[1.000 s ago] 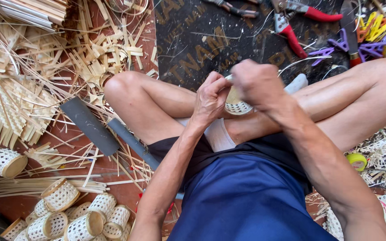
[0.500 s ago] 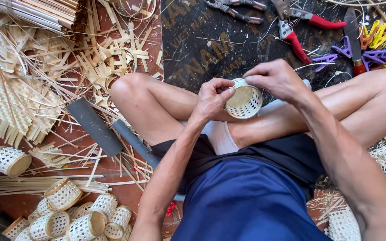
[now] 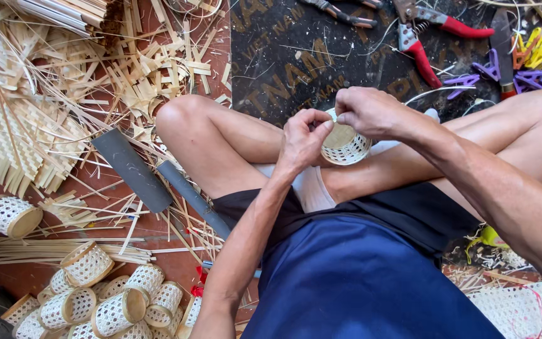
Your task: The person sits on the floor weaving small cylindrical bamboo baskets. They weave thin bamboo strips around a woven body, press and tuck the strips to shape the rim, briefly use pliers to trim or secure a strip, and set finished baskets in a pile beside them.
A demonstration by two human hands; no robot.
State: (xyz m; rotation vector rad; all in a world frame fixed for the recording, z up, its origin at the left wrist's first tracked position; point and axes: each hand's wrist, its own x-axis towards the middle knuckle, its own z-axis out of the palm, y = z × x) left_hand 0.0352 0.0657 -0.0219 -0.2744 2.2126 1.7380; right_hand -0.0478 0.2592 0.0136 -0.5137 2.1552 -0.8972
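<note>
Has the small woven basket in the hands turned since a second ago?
Yes. The small woven basket has rolled against the knee: its open mouth, facing the camera half a second ago, now tips up and away between both hands.

pale woven bamboo cup, matt; red plastic-handled metal pliers.

We wear a plain blue shirt that fills the near middle of the view, smooth cloth with no print on it. Below it, further from us, sit dark, near-black shorts, their hems ending high on the thighs. Our arms are bare to well above the elbows, with no sleeve showing along them. Our legs are bare too, knees uncovered. Neither our left hand nor our right hand carries a glove, ring, watch or band.
</note>
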